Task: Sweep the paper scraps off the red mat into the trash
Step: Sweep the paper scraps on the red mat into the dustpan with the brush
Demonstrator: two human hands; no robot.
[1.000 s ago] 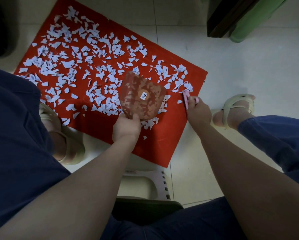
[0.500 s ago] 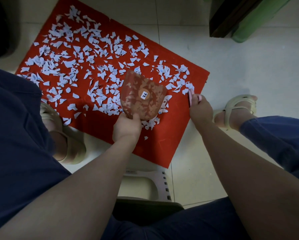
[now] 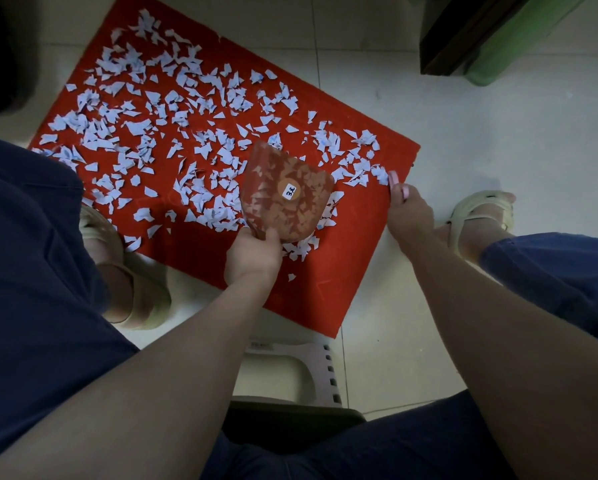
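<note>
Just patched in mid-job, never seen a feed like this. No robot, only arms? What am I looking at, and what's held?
There is no machine: a person wears one wide-angle camera on the head, looking down at their own arms, so this is the only view. On the tiled floor lies a red mat strewn with pale paper scraps. The left hand grips a see-through reddish dustpan over the scraps. The right hand, at the mat's right edge, holds a small pink tool, mostly hidden. A white stool shows between the knees.
</note>
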